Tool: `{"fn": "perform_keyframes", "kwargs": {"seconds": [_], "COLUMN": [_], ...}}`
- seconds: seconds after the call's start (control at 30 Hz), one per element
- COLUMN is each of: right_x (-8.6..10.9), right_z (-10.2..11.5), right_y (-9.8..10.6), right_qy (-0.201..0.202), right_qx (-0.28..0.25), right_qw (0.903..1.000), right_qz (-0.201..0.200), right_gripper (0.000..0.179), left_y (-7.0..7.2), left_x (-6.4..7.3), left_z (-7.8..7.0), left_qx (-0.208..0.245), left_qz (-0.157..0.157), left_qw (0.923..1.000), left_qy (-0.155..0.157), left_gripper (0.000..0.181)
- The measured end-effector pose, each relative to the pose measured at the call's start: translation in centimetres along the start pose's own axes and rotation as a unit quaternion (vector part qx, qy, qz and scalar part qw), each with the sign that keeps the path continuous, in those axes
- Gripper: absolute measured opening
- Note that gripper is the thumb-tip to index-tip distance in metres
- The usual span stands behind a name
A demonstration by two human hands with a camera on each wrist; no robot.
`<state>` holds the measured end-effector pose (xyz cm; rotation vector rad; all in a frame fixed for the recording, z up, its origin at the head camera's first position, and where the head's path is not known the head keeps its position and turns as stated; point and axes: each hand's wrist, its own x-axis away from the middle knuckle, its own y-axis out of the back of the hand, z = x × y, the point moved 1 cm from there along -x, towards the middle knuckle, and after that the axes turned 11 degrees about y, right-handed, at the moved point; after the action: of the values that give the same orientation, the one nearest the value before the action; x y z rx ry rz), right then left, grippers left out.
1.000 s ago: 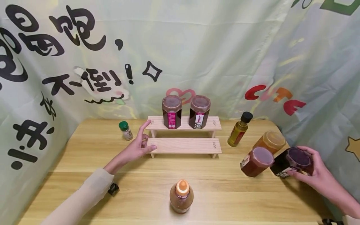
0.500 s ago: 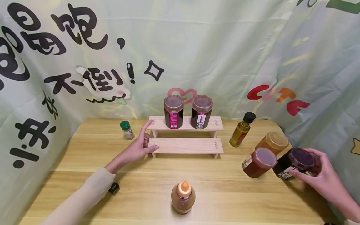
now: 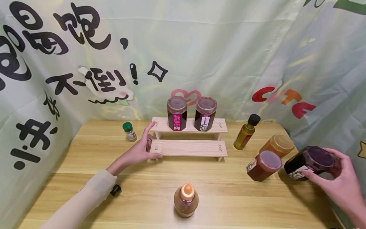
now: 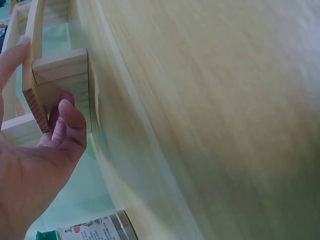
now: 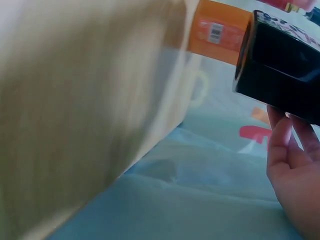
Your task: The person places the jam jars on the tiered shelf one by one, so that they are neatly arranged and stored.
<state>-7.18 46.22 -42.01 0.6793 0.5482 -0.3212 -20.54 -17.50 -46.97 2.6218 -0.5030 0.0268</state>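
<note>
My right hand (image 3: pixel 344 183) grips a dark octagonal jar (image 3: pixel 307 163) with a pale label at the table's right side. In the right wrist view the jar's base (image 5: pixel 280 60) is clear of the tabletop, with fingers (image 5: pixel 280 142) around its side. My left hand (image 3: pixel 140 148) holds the left end of a two-step wooden shelf (image 3: pixel 188 148). Its thumb lies along the lower board's front edge, and its index finger reaches the upper board. The left wrist view has several curled fingers (image 4: pixel 72 120) at the board's end. Two dark jars (image 3: pixel 177 116) stand on the upper step.
Beside the held jar are a reddish-brown jar (image 3: pixel 263 165) and an amber jar (image 3: pixel 277 146). A black-capped oil bottle (image 3: pixel 246 132) stands right of the shelf. A green-capped shaker (image 3: pixel 130 132) is at left, an orange-capped bottle (image 3: pixel 186 202) in front. Printed cloth (image 3: pixel 217 47) surrounds the table.
My right hand has carried the dark jar a little to the right, away from the reddish-brown jar. The left thumb has slid down to the lower board's front edge; the shelf stays put.
</note>
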Motion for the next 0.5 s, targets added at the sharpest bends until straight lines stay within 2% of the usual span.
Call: {"fn": "perform_keyframes", "kwargs": {"seconds": [0.27, 0.43, 0.5], "right_x": [-1.0, -1.7, -2.0], "right_z": [2.8, 4.0, 4.5], "right_y": [0.2, 0.4, 0.5], "right_qy": [-0.006, -0.004, -0.001], "right_qx": [0.001, -0.017, -0.041], "right_qw": [0.9983, 0.9979, 0.9973], "right_qz": [-0.057, -0.062, -0.061], "right_gripper": [0.105, 0.105, 0.104], "left_y": [0.1, 0.2, 0.2], "left_x": [-0.1, 0.0, 0.0], "left_z": [0.1, 0.1, 0.1], "left_qx": [-0.020, -0.039, -0.040], "left_qz": [-0.007, -0.016, -0.017], "left_qw": [0.9997, 0.9990, 0.9990], "left_qy": [-0.011, -0.013, -0.014], "left_gripper": [0.141, 0.140, 0.140]}}
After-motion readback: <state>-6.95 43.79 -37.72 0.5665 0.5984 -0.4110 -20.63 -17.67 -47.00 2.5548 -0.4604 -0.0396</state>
